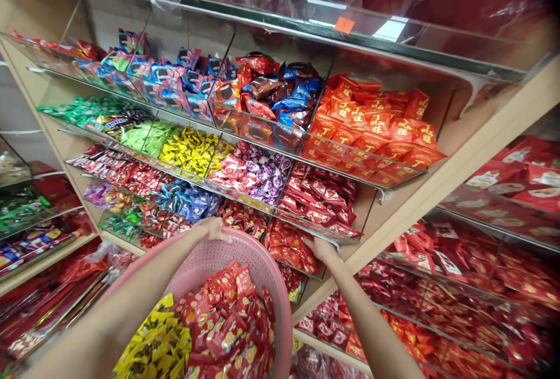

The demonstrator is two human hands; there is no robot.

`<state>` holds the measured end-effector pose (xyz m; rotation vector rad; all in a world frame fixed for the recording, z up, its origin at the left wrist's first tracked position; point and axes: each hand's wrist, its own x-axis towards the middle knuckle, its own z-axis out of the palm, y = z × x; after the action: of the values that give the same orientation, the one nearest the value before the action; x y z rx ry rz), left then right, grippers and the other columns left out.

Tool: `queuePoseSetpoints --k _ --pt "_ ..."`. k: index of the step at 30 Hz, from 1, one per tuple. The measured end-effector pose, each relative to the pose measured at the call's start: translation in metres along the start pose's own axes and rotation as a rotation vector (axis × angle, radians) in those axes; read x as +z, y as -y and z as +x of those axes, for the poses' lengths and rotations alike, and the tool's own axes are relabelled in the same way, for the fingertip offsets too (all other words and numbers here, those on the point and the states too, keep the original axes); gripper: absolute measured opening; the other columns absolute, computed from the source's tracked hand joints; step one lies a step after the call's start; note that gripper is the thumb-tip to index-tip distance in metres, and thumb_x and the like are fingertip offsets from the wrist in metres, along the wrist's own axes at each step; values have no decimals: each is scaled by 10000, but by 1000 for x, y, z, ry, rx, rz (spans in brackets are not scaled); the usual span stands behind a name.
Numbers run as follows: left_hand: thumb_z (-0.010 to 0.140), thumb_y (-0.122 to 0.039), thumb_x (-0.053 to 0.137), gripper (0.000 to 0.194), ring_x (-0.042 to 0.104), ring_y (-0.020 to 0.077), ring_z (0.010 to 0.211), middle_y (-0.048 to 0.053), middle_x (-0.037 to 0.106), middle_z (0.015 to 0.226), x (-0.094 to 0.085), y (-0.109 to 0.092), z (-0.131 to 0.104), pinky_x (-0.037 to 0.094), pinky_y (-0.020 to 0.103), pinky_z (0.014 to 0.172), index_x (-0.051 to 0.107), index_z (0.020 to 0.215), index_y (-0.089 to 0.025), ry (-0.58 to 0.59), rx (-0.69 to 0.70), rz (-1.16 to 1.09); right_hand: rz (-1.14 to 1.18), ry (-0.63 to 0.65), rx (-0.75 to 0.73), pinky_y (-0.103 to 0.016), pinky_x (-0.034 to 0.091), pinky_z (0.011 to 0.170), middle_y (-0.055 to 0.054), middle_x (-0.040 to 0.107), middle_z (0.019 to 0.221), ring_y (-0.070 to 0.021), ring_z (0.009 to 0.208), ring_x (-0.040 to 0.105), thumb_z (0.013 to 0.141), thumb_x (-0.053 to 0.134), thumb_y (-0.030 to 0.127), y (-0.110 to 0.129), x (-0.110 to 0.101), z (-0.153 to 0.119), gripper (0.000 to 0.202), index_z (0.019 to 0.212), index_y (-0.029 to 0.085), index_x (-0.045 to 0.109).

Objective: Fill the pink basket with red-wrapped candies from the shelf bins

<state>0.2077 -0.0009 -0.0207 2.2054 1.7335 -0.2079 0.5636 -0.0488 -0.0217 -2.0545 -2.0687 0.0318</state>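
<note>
My left hand [213, 230] is closed over the far rim of a pink plastic basket [282, 303] with small holes in its wall. Inside the basket, yellow-wrapped candies [160, 341] lie at the left and red-wrapped candies [231, 326] with round orange prints fill the right. My right hand [322, 249] reaches under a shelf edge into a low compartment of red candy packets [289, 244]. Its wrist and the back of the hand show at the compartment's right end, while the packets and the shelf hide its fingers.
Tilted shelves with clear fronts rise ahead. The upper one holds orange-red packets [371, 119] and blue and brown packets [280, 90]. Purple and pink candies [258, 169] lie below. A wooden upright [394, 216] stands right of my right hand, with more red-filled shelves beyond.
</note>
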Motion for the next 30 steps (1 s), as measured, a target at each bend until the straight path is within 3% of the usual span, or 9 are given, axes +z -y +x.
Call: queuePoseSetpoints --k 5,10,13,19,22,30 --pt "459 -781 494 741 608 273 781 155 657 882 1 1 2 431 293 598 665 792 -141 -2 -6 -8 -67 172 70 -380 290 980 -159 517 1225 -279 1140 464 739 556 234 8 -1 0 451 1178 139 513" --pt "451 -782 497 737 607 274 787 151 657 875 -1 -1 -1 430 291 606 664 782 -145 1 -18 -13 -17 261 26 -332 380 897 -163 550 1183 -274 1060 529 659 600 191 8 1 4 475 1126 120 549" --pt "460 -760 514 707 608 270 787 147 657 877 -2 -2 -3 428 287 607 662 778 -147 2 -26 -25 43 261 -14 -313 387 885 -128 602 1107 -252 1022 550 669 592 199 4 0 3 409 1073 132 582" --pt "469 -751 514 695 611 266 796 148 661 875 -2 -2 -3 430 276 607 663 778 -146 0 -11 -28 310 222 -76 -281 442 799 -41 629 1060 -184 929 586 836 404 381 2 5 -2 374 1131 197 542" --pt "476 -754 505 706 610 274 800 155 661 874 -1 -2 -3 432 285 611 667 799 -147 -4 -17 -11 433 184 -115 -307 428 828 -41 632 1042 -194 951 574 813 458 374 0 10 0 381 1142 197 531" --pt "458 -758 519 711 612 276 787 146 662 868 0 -1 -1 435 301 629 661 792 -147 3 -3 -12 118 190 -170 -286 368 869 -88 570 1131 -201 1005 536 707 609 268 0 15 1 470 1151 170 492"
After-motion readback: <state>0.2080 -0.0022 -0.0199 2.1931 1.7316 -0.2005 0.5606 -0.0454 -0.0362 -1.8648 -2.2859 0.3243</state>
